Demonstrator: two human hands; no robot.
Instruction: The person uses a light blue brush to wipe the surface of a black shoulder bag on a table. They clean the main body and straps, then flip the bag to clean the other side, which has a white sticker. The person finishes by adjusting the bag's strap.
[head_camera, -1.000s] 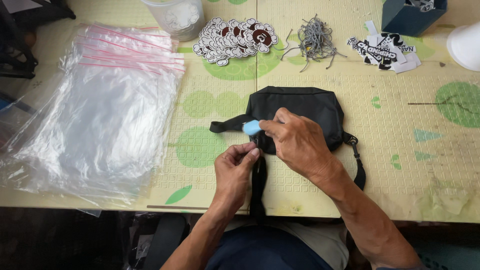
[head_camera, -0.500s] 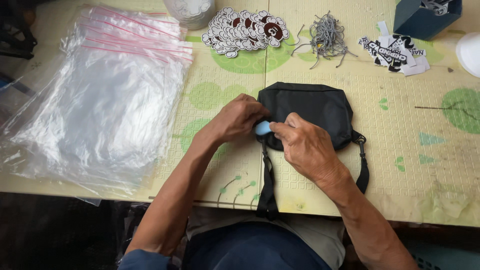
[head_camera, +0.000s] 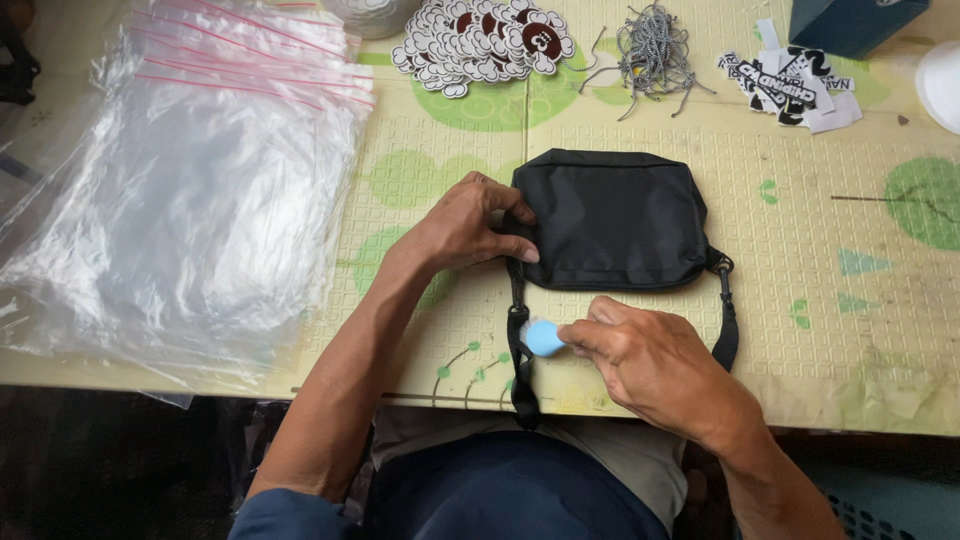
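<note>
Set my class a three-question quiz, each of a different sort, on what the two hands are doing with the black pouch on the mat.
1. True or false: the left hand rests on the left edge of the black pouch.
2. What does the right hand pinch? A) a grey cord B) a small light-blue round piece C) a sticker
3. Fill in: left of the pouch lies a stack of clear ____ bags.

Key:
1. True.
2. B: the light-blue piece sits against the pouch's black strap.
3. Plastic.
</note>
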